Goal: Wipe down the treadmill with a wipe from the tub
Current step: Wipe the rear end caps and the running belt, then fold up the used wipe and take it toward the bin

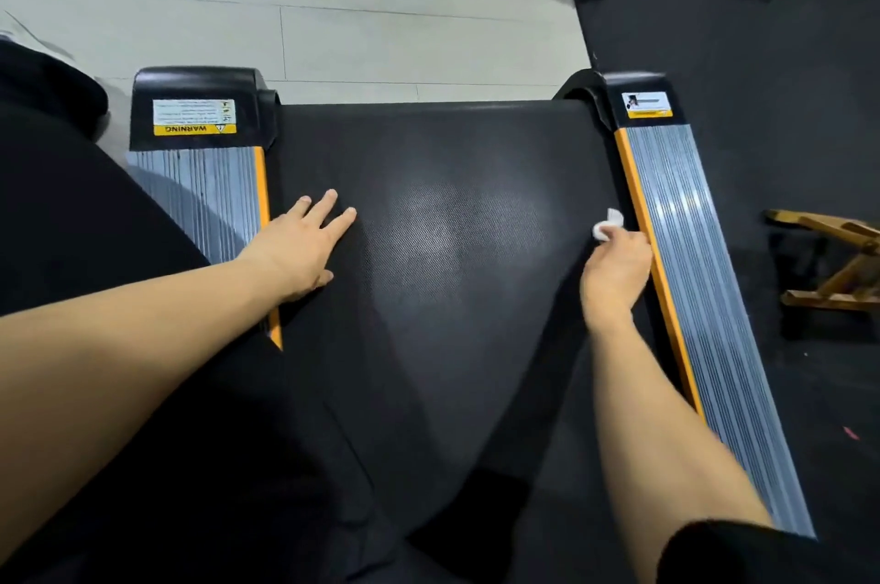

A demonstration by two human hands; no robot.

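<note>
On the treadmill belt [428, 183], near its left edge, your left hand [300, 245] lies flat, palm down, fingers straight and a bit spread, holding nothing. Your right hand [616, 266] is at the belt's right edge, fingers curled round a small crumpled white wipe [607, 226]; the wipe sticks out past the fingertips and sits against the belt just beside the orange trim of the right side rail [690, 259]. Can't tell how hard it's pressed down. Left side rail [209, 197] is ribbed grey metal with the same orange strip, partly hidden by your left forearm and dark clothing. Both rails end in black caps, each with a label; the left cap [200, 107] has a yellow WARNING sticker [194, 117], read upside down from your view. Beyond the belt end: pale floor tiles [333, 35]. Right of the treadmill: dark rubber flooring [762, 35] with a wooden frame [838, 259] on it, well apart from the rail. Tub isn't in view.
</note>
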